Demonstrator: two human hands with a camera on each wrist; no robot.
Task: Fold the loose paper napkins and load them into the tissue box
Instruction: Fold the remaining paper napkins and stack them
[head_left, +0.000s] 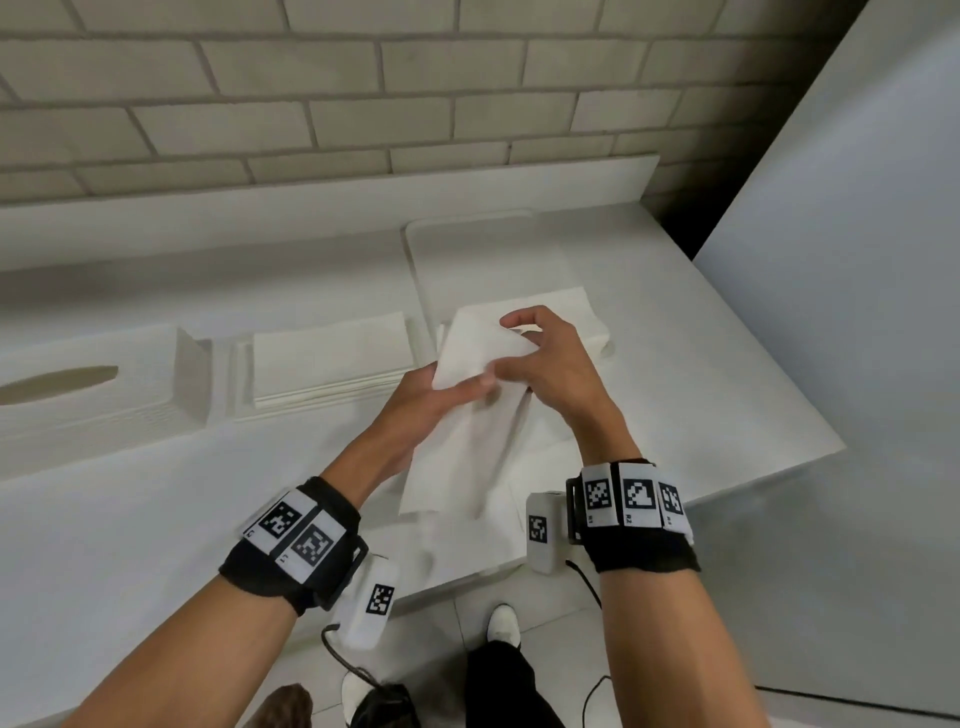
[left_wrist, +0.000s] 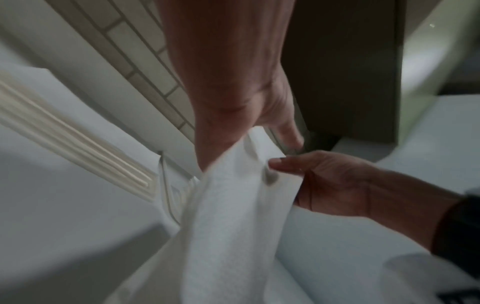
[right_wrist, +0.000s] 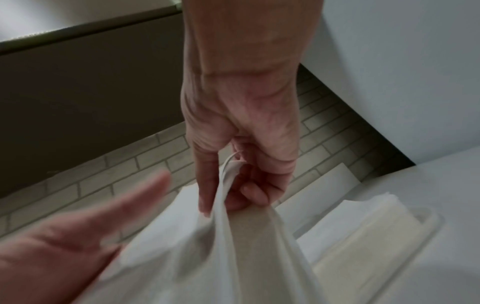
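Soft white napkin lifted off the surface beside the tissue box — right hand fingers pinching its top edge, left hand fingers straight beneath.

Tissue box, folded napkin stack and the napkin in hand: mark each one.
tissue box (head_left: 104, 400), head view, top face beside the slot.
folded napkin stack (head_left: 327, 358), head view, top sheet.
napkin (head_left: 467, 457), head view, hanging middle.

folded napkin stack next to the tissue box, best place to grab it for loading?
Take the folded stack by its two short ends, coming from above, fingers under the bottom sheet. It lies flat in a shallow base tray, so a side approach would likely hit the rim. It is loose layered paper; gripping both ends should keep the sheets together on the way to the tissue box.
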